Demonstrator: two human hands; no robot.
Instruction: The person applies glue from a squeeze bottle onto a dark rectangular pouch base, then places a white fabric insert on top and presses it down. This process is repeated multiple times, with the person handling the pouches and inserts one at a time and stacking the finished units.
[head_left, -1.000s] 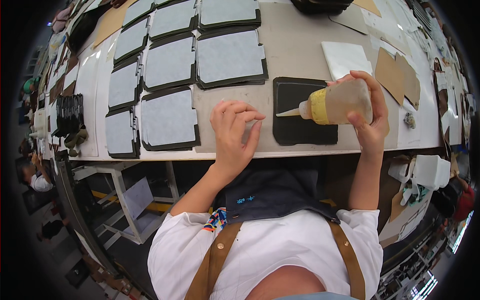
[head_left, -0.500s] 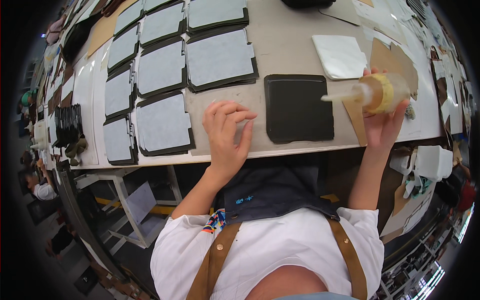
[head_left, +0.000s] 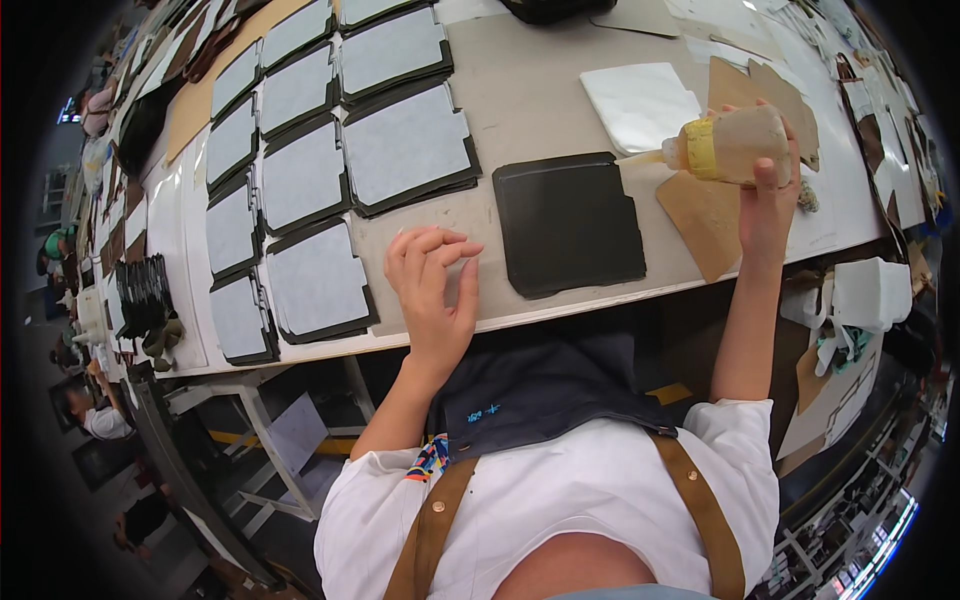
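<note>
Right hand (head_left: 766,205): wrapped around a squeeze bottle (head_left: 738,148), thumb across the near face. Bottle lies nearly level, yellow band toward its spout (head_left: 645,158), which points left. Spout tip is by the upper right corner of the black sheet (head_left: 570,228); contact cannot be told.

Left hand (head_left: 432,285): holding nothing, fingers loosely curled, gap between thumb and forefinger. Located just left of the black sheet.

Black sheet: flat on the table (head_left: 480,75), near its front edge. Right of it, a brown card (head_left: 695,225); above, a white paper (head_left: 642,108). Left, stacks of pale-topped sheets (head_left: 410,145).

Change: one second ago the bottle was over the black sheet; now its body is off to the right, exposing the brown card. Left hand's curl much the same.

Obscured: most right fingers, behind the bottle. Farthest stacks and a dark object (head_left: 545,8) cut off at the upper edge.
</note>
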